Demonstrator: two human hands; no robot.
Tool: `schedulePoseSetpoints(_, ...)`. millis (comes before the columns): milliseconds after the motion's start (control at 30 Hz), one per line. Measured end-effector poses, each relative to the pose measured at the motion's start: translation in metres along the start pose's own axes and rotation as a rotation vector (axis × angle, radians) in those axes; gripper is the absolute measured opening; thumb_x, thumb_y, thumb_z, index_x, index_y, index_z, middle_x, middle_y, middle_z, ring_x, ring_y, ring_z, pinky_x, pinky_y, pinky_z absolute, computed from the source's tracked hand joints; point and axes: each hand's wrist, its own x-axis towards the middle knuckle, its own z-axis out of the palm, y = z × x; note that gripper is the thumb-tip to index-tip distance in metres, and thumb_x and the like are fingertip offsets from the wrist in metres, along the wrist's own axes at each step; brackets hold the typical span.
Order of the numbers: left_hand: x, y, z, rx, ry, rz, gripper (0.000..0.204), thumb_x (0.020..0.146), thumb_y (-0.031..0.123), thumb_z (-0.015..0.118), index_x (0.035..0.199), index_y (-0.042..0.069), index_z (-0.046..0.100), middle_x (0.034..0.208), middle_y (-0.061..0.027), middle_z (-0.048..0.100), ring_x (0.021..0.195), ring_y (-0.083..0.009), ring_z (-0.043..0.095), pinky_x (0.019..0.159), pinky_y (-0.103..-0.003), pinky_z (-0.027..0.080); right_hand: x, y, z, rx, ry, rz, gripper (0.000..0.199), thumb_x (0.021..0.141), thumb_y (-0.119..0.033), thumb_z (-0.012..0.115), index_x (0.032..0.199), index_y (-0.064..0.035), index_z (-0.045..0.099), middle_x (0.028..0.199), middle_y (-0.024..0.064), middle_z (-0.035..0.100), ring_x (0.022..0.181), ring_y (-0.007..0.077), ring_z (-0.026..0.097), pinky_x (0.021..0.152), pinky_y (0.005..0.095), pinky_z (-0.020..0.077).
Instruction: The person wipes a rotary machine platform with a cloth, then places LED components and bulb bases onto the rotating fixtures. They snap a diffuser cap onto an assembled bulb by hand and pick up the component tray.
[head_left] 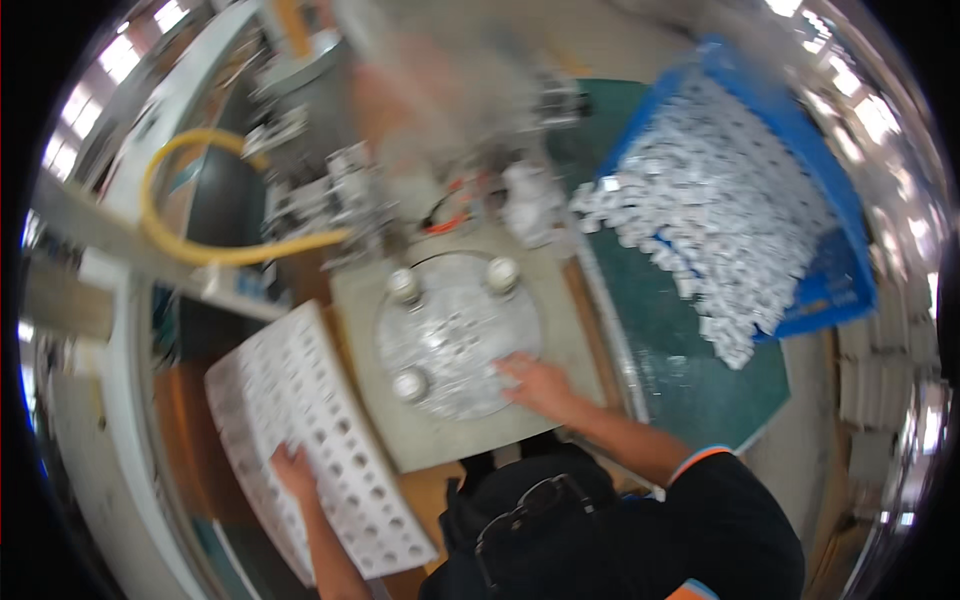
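right hand point(535, 383) is at the near-right edge of the round plate point(462, 378), left hand point(295, 472) over the perforated tray point(335, 450); grip of either cannot be told. plate lies within worktop point(425, 440) edges, margin nearside; tray's long axis runs far-left to near-right.

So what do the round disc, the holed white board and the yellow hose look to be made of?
Round disc: probably metal, silvery grey with a patchy shine.
White board: perhaps plastic or foam, pale and fairly dull, with rows of round holes; blur leaves it open.
Yellow hose: likely rubber or soft plastic, smooth-looking and curved in a loop.
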Motion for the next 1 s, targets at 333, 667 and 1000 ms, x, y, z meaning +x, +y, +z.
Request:
schedulePoseSetpoints(333,-0.097,0.194,-0.012,-0.367,-0.203,0.113,0.009,0.087,0.007,0.057,0.088,0.000,0.061,0.078,-0.0084,0.060,0.069,-0.0172,0.056,0.062,-0.028,0.046,0.011,0.212,-0.159,-0.068,0.864,0.406,0.032,0.078,-0.013,0.062,0.107,-0.0012,0.057,0.106,0.0171,0.057,0.098,0.0336,0.054,0.087,0.0386,0.0433)
schedulePoseSetpoints(667,-0.171,0.391,0.104,-0.212,-0.668,0.432,0.040,0.075,0.018,0.070,0.112,0.009,0.057,0.113,-0.0100,0.053,0.092,-0.0295,0.060,0.074,-0.040,0.050,-0.001,0.265,-0.194,-0.418,0.445,0.353,0.014,0.077,-0.011,0.063,0.088,-0.0049,0.058,0.095,0.0151,0.052,0.077,0.0344,0.058,0.067,0.0423,0.0470)
schedulePoseSetpoints(1000,-0.143,0.369,0.079,-0.298,-0.581,0.653,0.038,0.074,0.019,0.073,0.107,0.008,0.058,0.100,-0.0071,0.057,0.080,-0.0237,0.061,0.065,-0.035,0.050,0.003,0.053,-0.093,0.837,0.061,0.186,0.014,0.077,-0.003,0.066,0.090,-0.0031,0.067,0.081,0.0043,0.053,0.061,0.0104,0.057,0.051,0.0223,0.0475)
